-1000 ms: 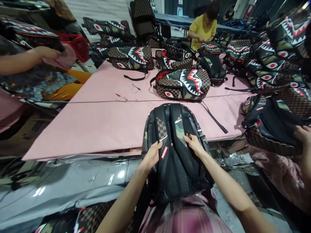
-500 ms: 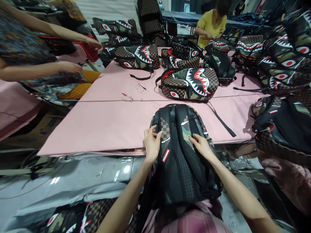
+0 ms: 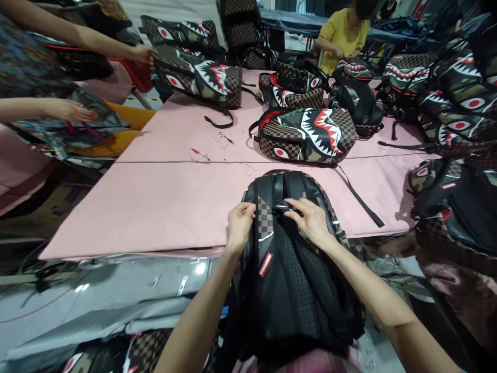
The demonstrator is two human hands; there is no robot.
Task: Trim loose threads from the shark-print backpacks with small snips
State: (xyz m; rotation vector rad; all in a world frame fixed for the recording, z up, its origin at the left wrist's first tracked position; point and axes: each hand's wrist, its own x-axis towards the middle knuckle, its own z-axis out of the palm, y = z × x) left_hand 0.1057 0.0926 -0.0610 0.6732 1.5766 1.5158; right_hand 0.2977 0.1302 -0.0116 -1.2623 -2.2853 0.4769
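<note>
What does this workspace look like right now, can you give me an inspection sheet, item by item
Surface: pink table, two sheets meeting at a seam.
Job's things: black backpack lying back side up at the near edge, straps facing the camera.
Clutter: shark-mouth backpack just beyond it, more stacked at the far side and right; thread scraps mid-table.
Hands: left hand on the left shoulder strap; right hand pinching a small strap piece near the top.
Cables: nothing seen; a loose black strap trails across the table.
Surroundings: a person's arms at left; a seated person in yellow at the far end.
</note>
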